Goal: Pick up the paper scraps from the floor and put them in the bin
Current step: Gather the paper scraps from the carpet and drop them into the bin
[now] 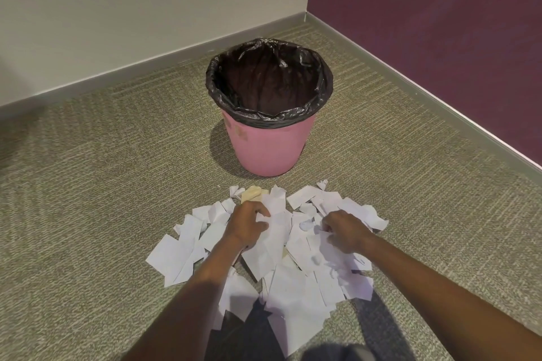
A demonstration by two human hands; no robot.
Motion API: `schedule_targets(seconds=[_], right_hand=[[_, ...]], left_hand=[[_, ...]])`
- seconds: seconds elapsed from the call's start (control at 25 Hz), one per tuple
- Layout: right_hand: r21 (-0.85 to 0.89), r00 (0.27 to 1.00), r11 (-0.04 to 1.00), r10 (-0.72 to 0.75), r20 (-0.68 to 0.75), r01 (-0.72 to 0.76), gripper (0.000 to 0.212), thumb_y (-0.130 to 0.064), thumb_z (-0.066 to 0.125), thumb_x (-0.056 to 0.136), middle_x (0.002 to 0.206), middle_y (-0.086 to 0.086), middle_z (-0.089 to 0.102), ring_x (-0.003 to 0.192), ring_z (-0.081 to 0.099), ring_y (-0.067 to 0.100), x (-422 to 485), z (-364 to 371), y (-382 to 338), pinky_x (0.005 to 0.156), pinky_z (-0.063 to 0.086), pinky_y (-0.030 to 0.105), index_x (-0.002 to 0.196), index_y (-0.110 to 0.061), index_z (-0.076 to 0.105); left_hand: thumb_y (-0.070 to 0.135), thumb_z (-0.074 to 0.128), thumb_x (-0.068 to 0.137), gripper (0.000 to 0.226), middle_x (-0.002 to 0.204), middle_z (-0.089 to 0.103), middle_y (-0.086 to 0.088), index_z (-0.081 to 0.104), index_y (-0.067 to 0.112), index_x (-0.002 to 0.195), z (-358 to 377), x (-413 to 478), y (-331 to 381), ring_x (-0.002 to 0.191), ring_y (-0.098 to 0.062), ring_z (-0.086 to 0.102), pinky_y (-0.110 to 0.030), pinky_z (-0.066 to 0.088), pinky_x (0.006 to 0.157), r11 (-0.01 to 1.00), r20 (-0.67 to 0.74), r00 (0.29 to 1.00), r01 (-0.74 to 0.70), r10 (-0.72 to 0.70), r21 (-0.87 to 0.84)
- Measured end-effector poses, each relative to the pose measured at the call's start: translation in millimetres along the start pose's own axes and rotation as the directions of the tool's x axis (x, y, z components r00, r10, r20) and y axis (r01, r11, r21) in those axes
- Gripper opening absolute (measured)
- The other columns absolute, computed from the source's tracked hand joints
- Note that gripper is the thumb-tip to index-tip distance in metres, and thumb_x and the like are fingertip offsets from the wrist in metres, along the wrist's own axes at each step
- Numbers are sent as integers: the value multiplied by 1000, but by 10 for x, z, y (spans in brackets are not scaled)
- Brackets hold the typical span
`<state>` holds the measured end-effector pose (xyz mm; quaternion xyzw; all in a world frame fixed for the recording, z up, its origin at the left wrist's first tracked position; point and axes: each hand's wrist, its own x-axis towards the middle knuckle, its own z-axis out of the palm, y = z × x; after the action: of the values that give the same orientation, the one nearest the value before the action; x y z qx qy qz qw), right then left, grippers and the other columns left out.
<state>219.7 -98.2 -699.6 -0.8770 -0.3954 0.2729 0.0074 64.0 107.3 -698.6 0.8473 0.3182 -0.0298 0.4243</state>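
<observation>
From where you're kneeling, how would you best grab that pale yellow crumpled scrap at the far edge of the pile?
Probably pinch the yellow scrap from above across its raised, crumpled top. It sits bunched up, not flat, at the pile's far edge nearest the pink bin, so its folds give fingers purchase. The left hand is closest, just short of it.

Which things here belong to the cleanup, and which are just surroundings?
Belongs to the job:
paper scraps heaped on the carpet
pink bin with black liner
left hand and right hand, both on the heap

Just surroundings:
carpet
skirting
purple wall
</observation>
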Motion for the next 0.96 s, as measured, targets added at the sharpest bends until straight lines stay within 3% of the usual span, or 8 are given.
schedule_targets(seconds=[0.12,0.28,0.36,0.44,0.56,0.68,0.8,0.96], right_hand=[[152,998,988,-34,-46,40,6,-2,63,80,84,9,70,80,64,27,-85,-306,-78,66,50,38,77,-6,65],[328,982,934,-92,-163,141,14,-8,75,82,82,19,66,72,55,20,-376,-913,-302,70,51,41,77,0,66],[476,970,860,-82,-227,184,13,-7,75,83,87,22,66,70,58,21,-567,-1274,-464,66,54,44,80,1,66],[645,957,731,-39,-286,223,8,-7,75,83,87,16,69,68,65,23,-724,-1649,-611,50,56,34,85,-2,68],[769,918,569,58,-393,293,10,-10,73,84,87,10,74,69,71,23,-791,-2144,-789,47,54,26,91,-5,69],[820,878,454,149,-455,349,12,-9,72,86,90,11,75,73,73,22,-602,-2499,-945,52,57,28,94,-2,66],[868,867,371,246,-434,329,11,-4,70,87,97,16,71,79,72,25,-253,-2703,-1062,53,58,28,93,-1,61],[882,884,410,291,-366,231,8,-3,66,90,96,17,71,75,72,23,114,-2804,-1145,58,62,32,88,-2,58]], left_hand=[[6,75,81,13,60,53,9,72,10,93,-258,-16,186,52,-7,48,-23,42,56,997,-36,997,-74,74,4],[6,75,80,15,71,65,-10,74,6,95,-765,-128,641,58,-15,51,-27,43,59,985,-89,981,-175,174,-6],[4,76,79,15,71,65,-15,73,6,94,-1080,-238,913,60,-20,53,-29,46,60,978,-133,971,-204,196,-49],[4,77,78,14,66,66,-12,73,10,90,-1454,-382,1180,54,-22,56,-37,53,55,963,-231,952,-235,201,-132],[3,78,78,16,58,62,8,72,17,84,-1979,-439,1526,40,-15,58,-33,54,43,892,-412,900,-295,140,-342],[-1,76,78,16,88,67,-2,70,12,85,-2265,-177,1831,61,-14,66,-25,56,47,815,-494,869,-279,-11,-508],[-4,73,80,16,100,69,-10,69,8,90,-2359,262,1962,75,-16,67,-21,56,47,757,-459,865,-160,-201,-633],[-10,73,77,30,102,70,-15,66,-3,106,-2366,634,1914,74,-22,69,-25,56,44,773,-351,896,-14,-272,-635]])
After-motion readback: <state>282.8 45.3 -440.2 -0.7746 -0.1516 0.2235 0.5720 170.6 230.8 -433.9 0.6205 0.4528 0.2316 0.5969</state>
